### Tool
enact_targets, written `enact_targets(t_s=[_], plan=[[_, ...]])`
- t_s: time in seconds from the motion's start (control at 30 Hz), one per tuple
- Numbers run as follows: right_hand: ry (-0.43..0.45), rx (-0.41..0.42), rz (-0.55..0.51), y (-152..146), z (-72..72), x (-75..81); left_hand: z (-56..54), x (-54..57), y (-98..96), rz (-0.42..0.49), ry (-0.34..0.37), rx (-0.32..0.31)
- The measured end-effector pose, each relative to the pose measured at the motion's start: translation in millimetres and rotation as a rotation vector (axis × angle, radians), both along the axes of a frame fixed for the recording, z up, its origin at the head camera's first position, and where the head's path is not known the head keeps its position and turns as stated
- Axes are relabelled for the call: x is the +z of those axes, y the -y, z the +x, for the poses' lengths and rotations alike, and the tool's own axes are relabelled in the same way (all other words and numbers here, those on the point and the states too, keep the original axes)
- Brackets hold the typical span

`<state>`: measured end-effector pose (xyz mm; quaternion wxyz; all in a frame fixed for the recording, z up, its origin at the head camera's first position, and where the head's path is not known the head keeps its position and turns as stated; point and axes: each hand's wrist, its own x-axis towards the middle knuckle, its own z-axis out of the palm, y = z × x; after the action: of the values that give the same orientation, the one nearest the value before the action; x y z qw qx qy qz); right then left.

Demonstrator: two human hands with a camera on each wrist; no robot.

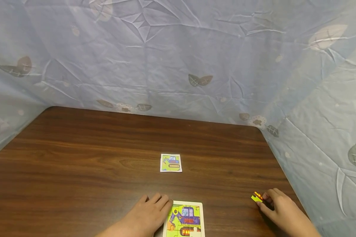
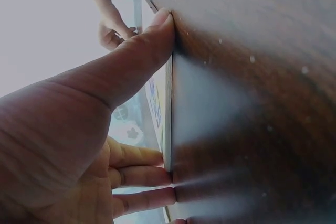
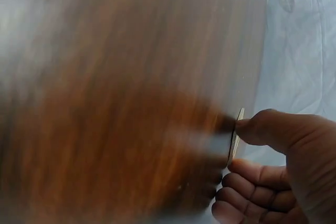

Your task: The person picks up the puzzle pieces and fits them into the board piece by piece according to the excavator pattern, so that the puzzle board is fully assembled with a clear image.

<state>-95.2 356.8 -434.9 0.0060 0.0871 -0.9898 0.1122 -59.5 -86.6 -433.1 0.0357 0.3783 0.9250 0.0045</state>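
A jigsaw board (image 1: 188,221) with a white border and a purple excavator picture lies at the table's near edge, its lower part cut off in the head view. A pale bare patch shows low on its right side. My left hand (image 1: 149,214) rests along its left edge, with the fingers and the thumb (image 2: 142,51) touching that edge in the left wrist view. Further right, my right hand (image 1: 281,209) pinches a puzzle piece (image 1: 257,197), lime green with red and yellow, between thumb and fingers. In the right wrist view the piece (image 3: 236,139) appears edge-on, just above the table.
A small square picture card (image 1: 170,163) of the same excavator lies beyond the board on the dark wooden table (image 1: 92,158). Pale cloth with leaf prints (image 1: 166,65) hangs around the table's back and sides.
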Motion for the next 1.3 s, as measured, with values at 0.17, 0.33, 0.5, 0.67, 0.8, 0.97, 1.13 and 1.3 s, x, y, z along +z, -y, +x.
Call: enact_targets(t_s=[0.17, 0.33, 0.5, 0.67, 0.8, 0.97, 1.13, 1.3], plan=[[-0.110, 0.066, -0.046, -0.9, 0.6, -0.6, 0.4, 0.5, 0.4, 0.012, -0.009, -0.007], [-0.262, 0.123, -0.065, -0.3, -3.2, 10.1, 0.4, 0.4, 0.4, 0.012, 0.004, -0.001], [-0.397, 0.195, -0.080, -0.4, -10.6, 30.2, -0.2, -1.0, 0.0, 0.003, 0.011, 0.010], [-0.480, 0.249, -0.105, -0.6, -12.1, 46.3, 0.2, -1.8, 0.1, 0.004, -0.014, 0.003], [-0.474, 0.243, -0.106, 1.1, -10.0, 53.1, 0.1, -1.6, 0.2, 0.006, -0.015, 0.001], [-0.485, 0.281, -0.095, 7.2, -7.2, 55.3, 0.1, -2.1, 0.2, 0.003, -0.007, 0.002], [-0.443, 0.303, -0.076, 22.4, 1.6, 55.8, 0.3, -3.4, 0.4, -0.003, -0.039, -0.002], [-0.426, 0.358, -0.031, 43.2, 12.9, 54.4, -0.2, -3.0, 0.1, -0.007, -0.035, -0.004]])
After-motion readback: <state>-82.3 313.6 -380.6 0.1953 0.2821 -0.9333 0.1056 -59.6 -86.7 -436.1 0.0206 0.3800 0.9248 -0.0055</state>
